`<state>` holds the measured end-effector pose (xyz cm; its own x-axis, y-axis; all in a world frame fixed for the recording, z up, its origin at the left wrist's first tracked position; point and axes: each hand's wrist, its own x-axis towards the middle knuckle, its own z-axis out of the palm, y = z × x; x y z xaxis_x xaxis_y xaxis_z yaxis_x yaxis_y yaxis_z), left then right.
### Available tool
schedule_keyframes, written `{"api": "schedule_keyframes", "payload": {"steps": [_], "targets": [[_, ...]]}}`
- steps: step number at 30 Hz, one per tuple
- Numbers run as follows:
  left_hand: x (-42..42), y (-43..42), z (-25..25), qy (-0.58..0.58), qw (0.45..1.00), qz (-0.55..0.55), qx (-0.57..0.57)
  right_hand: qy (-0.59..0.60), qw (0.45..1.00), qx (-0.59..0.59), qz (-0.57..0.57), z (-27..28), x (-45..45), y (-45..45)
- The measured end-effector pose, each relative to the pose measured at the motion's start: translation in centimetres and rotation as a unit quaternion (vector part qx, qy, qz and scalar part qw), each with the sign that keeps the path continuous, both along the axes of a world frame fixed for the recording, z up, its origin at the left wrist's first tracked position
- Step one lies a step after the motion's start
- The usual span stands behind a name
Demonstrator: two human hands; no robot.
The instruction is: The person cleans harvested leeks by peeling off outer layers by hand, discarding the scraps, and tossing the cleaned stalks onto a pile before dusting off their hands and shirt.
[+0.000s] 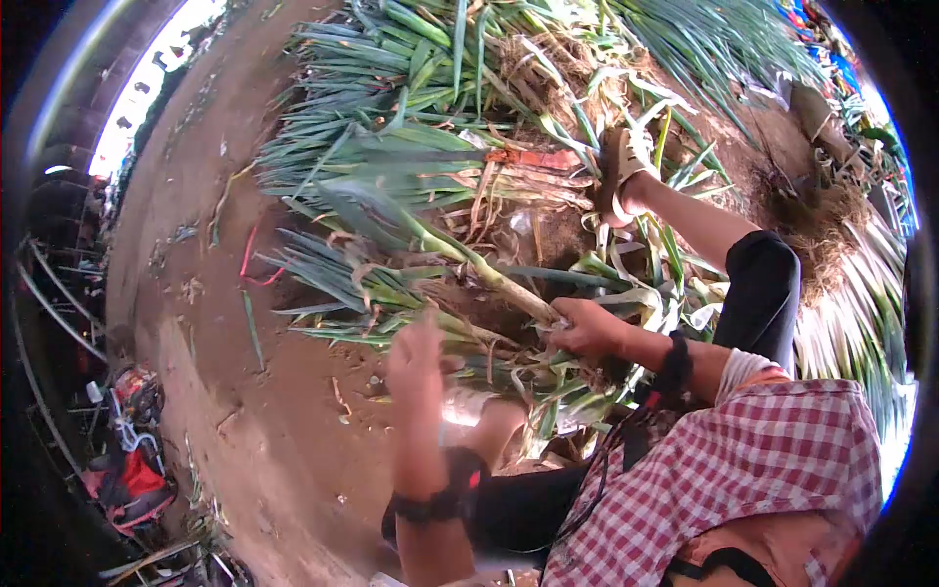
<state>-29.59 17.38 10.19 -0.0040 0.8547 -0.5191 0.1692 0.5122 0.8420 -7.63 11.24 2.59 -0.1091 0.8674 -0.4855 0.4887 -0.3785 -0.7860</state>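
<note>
My right hand (pixel 587 328) is closed around the pale lower end of a long green onion (pixel 499 284), whose leaves stretch to the upper left. My left hand (pixel 416 362) is raised over the bare soil, left of the onion and apart from it. Motion smears its fingers, so I cannot tell whether they hold anything. Just beyond the held onion lies a small bunch of green onions (pixel 337 279). Farther off, a long tool with an orange-red handle (pixel 533 158) and a dark, blade-like part rests on a big pile of green onions (pixel 362 88).
My sandaled foot (pixel 626 176) is beside the pile, among loose peeled leaves (pixel 675 313). More onions (pixel 861 313) lie at the right, others (pixel 724 44) at the top. A red strip (pixel 256 259) lies on the brown soil (pixel 245 391). A red and black bundle (pixel 137 484) sits at lower left.
</note>
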Motion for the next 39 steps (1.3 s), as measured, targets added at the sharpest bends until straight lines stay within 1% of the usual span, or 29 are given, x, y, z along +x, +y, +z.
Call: {"api": "schedule_keyframes", "payload": {"steps": [1,2,3,4,5,6,7,8,9,11,12,13,15,16,18,21,22,23,24,25,27,29,33,35,36,37,38,39], "targets": [[0.0,0.3,-0.6,0.025,0.999,-0.03,-0.027,0.005,1.0,0.008,0.003,1.1,-0.5,-0.6],[0.4,0.6,-0.3,0.03,0.999,-0.028,-0.019,0.015,0.997,0.075,-0.011,2.1,-0.9,-1.1],[1.1,0.9,0.0,-0.007,1.0,-0.017,-0.022,0.025,0.989,0.141,-0.026,3.2,-1.2,-1.5],[1.7,1.1,0.1,-0.045,0.999,-0.008,-0.026,0.039,0.994,0.098,-0.024,4.3,-1.3,-1.6],[1.8,1.9,-0.2,-0.043,0.999,-0.009,-0.022,0.041,0.993,0.103,-0.026,4.9,-1.6,-1.5],[1.9,2.3,-0.9,-0.109,0.994,0.015,0.018,0.033,0.987,0.155,-0.005,5.1,-1.7,-1.7],[2.5,2.8,-0.5,-0.176,0.982,0.039,0.057,0.025,0.978,0.207,0.016,5.5,-1.8,-1.9],[4.0,2.5,0.8,-0.233,0.965,0.112,0.046,0.072,0.981,0.181,0.005,7.0,-1.5,-2.5],[3.8,2.8,1.3,-0.233,0.965,0.112,0.051,0.073,0.98,0.186,0.006,7.4,-1.6,-2.5],[3.3,3.2,2.2,-0.387,0.911,0.095,0.108,0.131,0.976,0.173,0.028,8.1,-1.8,-2.5],[3.0,3.8,2.6,-0.353,0.922,0.132,0.094,0.113,0.98,0.159,0.04,8.8,-2.3,-2.3],[3.0,3.9,3.2,-0.353,0.921,0.134,0.098,0.114,0.979,0.161,0.044,8.9,-2.4,-2.4],[2.9,4.0,4.5,-0.287,0.935,0.127,0.167,0.148,0.97,0.192,0.016,8.9,-2.8,-2.7],[2.8,4.2,4.7,-0.287,0.934,0.127,0.17,0.184,0.97,0.158,-0.001,8.3,-3.1,-3.0],[2.6,4.7,5.2,-0.278,0.93,0.118,0.207,0.176,0.971,0.161,0.001,7.7,-2.9,-3.6],[2.0,4.8,5.9,-0.282,0.933,0.104,0.197,0.168,0.973,0.159,-0.006,7.3,-3.3,-4.6],[2.5,4.4,6.5,-0.27,0.935,0.14,0.183,0.183,0.97,0.16,-0.025,7.4,-3.4,-5.0],[2.5,4.5,6.1,-0.272,0.934,0.14,0.183,0.198,0.966,0.159,-0.044,7.5,-3.5,-5.2],[2.4,4.9,5.2,-0.264,0.928,0.122,0.234,0.196,0.967,0.16,-0.045,7.5,-3.5,-5.3],[2.4,5.3,4.7,-0.255,0.918,0.104,0.285,0.194,0.971,0.137,-0.043,7.6,-3.5,-5.3],[2.3,5.9,3.8,-0.252,0.916,0.103,0.294,0.191,0.974,0.115,-0.041,7.5,-3.7,-5.4],[3.1,5.2,4.7,-0.273,0.9,0.129,0.314,0.322,0.936,0.12,-0.076,7.1,-3.9,-5.5],[3.9,4.9,5.6,-0.282,0.902,0.156,0.288,0.332,0.933,0.125,-0.054,7.7,-4.0,-5.7],[3.6,5.0,5.3,-0.288,0.911,0.186,0.228,0.372,0.924,0.06,-0.06,8.1,-3.8,-5.8],[3.7,4.9,5.0,-0.287,0.912,0.186,0.225,0.375,0.924,0.051,-0.06,7.7,-3.5,-5.8],[3.7,4.7,4.7,-0.334,0.91,0.147,0.197,0.375,0.924,0.049,-0.063,7.3,-3.5,-5.7],[3.7,4.5,4.4,-0.38,0.903,0.107,0.167,0.352,0.926,0.115,-0.068,7.0,-3.6,-5.5],[4.8,3.5,4.0,-0.381,0.904,0.107,0.163,0.326,0.925,0.181,-0.072,7.4,-3.8,-5.0]]}}
